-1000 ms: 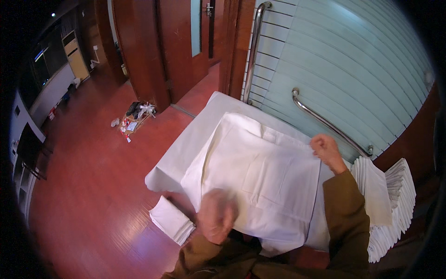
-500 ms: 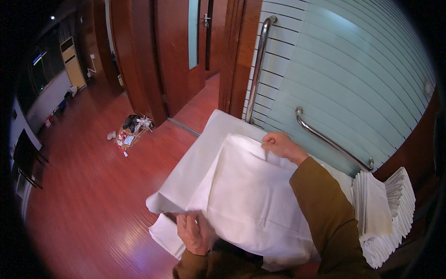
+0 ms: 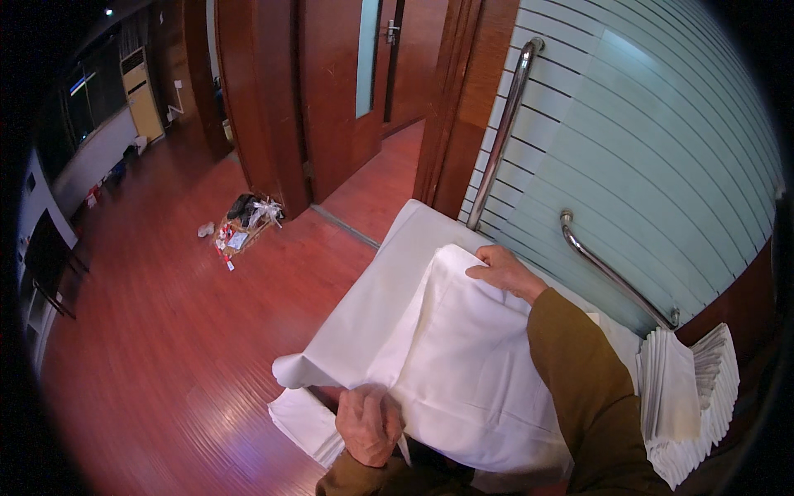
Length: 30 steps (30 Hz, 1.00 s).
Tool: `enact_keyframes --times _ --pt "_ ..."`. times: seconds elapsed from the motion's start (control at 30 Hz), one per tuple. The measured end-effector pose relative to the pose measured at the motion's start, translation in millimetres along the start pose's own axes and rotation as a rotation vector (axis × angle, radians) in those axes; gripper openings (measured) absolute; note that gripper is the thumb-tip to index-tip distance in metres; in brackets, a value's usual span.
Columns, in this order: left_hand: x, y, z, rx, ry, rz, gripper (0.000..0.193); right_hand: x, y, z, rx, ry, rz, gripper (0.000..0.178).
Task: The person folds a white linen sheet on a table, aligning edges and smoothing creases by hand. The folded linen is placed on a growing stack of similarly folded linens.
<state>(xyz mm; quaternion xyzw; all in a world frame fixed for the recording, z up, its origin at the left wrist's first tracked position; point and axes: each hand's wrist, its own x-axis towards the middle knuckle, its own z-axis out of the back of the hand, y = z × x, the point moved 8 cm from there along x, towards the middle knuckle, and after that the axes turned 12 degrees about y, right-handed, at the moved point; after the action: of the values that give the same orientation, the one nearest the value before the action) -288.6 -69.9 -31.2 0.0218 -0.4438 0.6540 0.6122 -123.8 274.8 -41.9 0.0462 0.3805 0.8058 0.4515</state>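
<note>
A white cloth (image 3: 480, 355), folded into a rough rectangle with soft creases, lies on a table covered in white sheeting (image 3: 356, 322). At its far edge, close to the far left corner, my right hand (image 3: 509, 273) pinches the fabric between thumb and fingers. My left hand (image 3: 370, 426) is curled at the near left edge, with the fabric seemingly gripped under its fingers; the fingertips are partly hidden. Beside that hand, a smaller folded white cloth (image 3: 304, 423) sits lower, at the table's near left side.
On the right stand folded white cloths (image 3: 668, 384) next to a fanned stack (image 3: 718, 372). Behind the table is a striped glass panel with metal handles (image 3: 504, 132). A litter pile (image 3: 241, 227) lies on the red floor near a wooden door (image 3: 335, 99).
My right hand has come closer to the cloth's far left corner, and the far edge looks straighter. My left hand has shifted slightly right. The whole view has swung a little left.
</note>
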Motion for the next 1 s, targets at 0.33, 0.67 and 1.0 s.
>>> enact_keyframes --times 0.33,0.67,1.0 --pt "-2.7 32.8 3.5 -0.355 0.018 0.252 0.022 5.5 -1.0 -6.4 -0.221 -0.084 -0.069 0.026" --pt "-34.9 28.1 3.6 -0.210 0.056 0.220 0.038 -0.8 12.7 -10.9 -0.340 -0.157 -0.025 0.028" --pt "-70.0 74.9 -14.0 -0.851 -0.017 0.577 0.014 -0.8 11.7 -9.6 -0.357 -0.207 0.052 0.031"
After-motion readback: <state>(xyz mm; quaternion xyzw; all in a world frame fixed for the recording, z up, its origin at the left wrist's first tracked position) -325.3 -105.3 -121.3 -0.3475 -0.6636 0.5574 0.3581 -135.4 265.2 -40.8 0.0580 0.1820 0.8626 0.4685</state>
